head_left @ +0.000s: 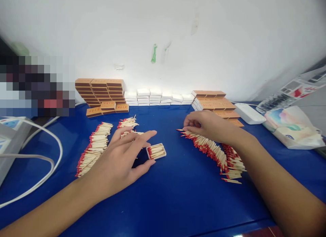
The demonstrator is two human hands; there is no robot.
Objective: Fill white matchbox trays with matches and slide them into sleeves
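Note:
A small white matchbox tray (pixel 166 153) lies on the blue tabletop, filled with red-tipped matches (pixel 157 151). Beside its left edge my left hand (pixel 126 154) is open, fingers spread and thumb near the tray's front corner. Partly behind that hand are two rows of loose matches (pixel 95 142). Over at the right, my right hand (pixel 201 123) has thumb and forefinger pinched on a match (pixel 180 129) at the far end of a slanting match row (pixel 207 147). Its other fingers are curled in. A second match pile (pixel 233 162) is partly hidden by my right forearm.
Along the wall stand stacked orange matchboxes (pixel 107 91), white trays (pixel 155 97) and more orange boxes (pixel 216 103) at right. Further right lie a white device (pixel 249 113) and a tissue pack (pixel 292 128). White cables (pixel 59 145) loop at left.

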